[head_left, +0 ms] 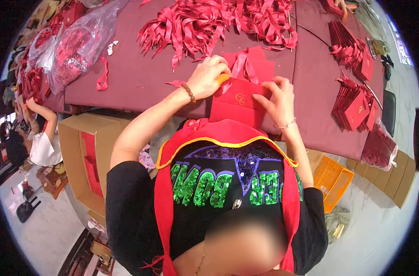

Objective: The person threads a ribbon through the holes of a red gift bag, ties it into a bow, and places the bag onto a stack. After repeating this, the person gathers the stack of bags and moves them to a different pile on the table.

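Note:
A red card or small bag (232, 95) with a gold emblem lies near the table's front edge, over other red pieces. My left hand (209, 77), with a beaded bracelet, has its fingers curled at the upper left corner; something yellow shows at its fingertips. At the right edge of the same piece, my right hand (279, 100) grips with bent fingers, a thin bangle on its wrist. A red ribbon (250, 72) loops above the piece, across another red piece behind it.
Red ribbons (186, 27) are heaped at the table's far side. Stacks of red bags (356, 110) lie right, and plastic bags (80, 50) left. Below are a cardboard box (74, 161) and an orange crate (331, 181). Another person (41, 138) is at far left; a hand shows top right.

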Action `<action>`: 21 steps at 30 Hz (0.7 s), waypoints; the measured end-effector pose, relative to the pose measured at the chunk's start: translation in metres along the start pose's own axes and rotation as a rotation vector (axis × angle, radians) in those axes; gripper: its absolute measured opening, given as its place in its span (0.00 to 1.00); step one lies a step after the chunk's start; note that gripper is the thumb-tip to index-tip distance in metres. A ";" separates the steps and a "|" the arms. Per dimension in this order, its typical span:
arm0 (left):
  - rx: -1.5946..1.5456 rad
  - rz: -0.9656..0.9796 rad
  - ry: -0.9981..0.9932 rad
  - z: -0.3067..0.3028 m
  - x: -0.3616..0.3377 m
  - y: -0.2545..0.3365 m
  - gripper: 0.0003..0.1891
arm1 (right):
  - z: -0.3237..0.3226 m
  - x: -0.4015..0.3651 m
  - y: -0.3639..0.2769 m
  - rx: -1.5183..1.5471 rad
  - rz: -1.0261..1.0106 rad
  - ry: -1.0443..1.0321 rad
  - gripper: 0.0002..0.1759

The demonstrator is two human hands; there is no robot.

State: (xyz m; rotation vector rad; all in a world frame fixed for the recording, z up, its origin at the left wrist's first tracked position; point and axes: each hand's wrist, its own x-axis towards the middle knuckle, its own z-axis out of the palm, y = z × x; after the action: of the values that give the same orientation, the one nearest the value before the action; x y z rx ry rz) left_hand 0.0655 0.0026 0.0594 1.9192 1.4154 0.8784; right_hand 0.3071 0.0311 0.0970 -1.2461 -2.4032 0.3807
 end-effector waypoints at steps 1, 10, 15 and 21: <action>0.018 0.034 0.030 -0.001 0.000 0.000 0.07 | -0.007 -0.002 -0.002 -0.054 0.005 0.018 0.18; -0.214 -0.377 -0.089 -0.005 -0.036 0.013 0.37 | 0.009 -0.014 0.013 0.203 0.175 -0.037 0.16; -0.229 -0.413 -0.374 -0.036 -0.068 -0.006 0.37 | 0.012 -0.012 0.010 0.219 0.202 -0.076 0.14; -0.668 -0.595 -0.399 -0.083 -0.115 0.002 0.30 | 0.007 -0.008 0.001 -0.049 0.023 0.052 0.13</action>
State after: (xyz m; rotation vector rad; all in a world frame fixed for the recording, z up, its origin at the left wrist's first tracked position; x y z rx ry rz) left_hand -0.0239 -0.1026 0.0922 1.0135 1.1488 0.5356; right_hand 0.3085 0.0242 0.0883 -1.2896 -2.3699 0.2938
